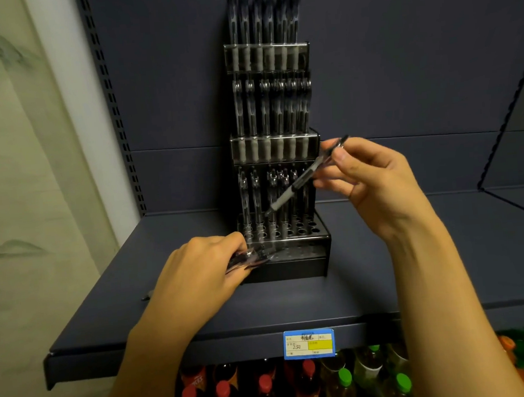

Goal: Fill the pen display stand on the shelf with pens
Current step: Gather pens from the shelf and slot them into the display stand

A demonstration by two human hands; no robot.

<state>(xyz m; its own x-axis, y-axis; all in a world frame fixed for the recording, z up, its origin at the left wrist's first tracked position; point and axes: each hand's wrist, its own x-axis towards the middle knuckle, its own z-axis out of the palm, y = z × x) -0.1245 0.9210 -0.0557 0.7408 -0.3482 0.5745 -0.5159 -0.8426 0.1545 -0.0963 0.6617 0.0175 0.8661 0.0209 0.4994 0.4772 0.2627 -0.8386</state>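
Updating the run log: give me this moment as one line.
right hand: pinches pen, tip down over stand | left hand: holds spare pens | bottom tier: front holes unfilled

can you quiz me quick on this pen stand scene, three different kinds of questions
1. True or false: the right hand holds one pen tilted, tip down toward the stand.
2. What does the left hand hold? A) a spare bunch of pens B) a bottle C) the price tag
3. Fill in: open holes show in the stand's ____ tier.

Key
1. True; thumb and fingers pinch the pen near its upper end.
2. A; the bunch sits low by the stand's front left corner. Bottles sit on the shelf below, and the price tag is on the shelf edge.
3. Lowest; the two upper tiers look full.
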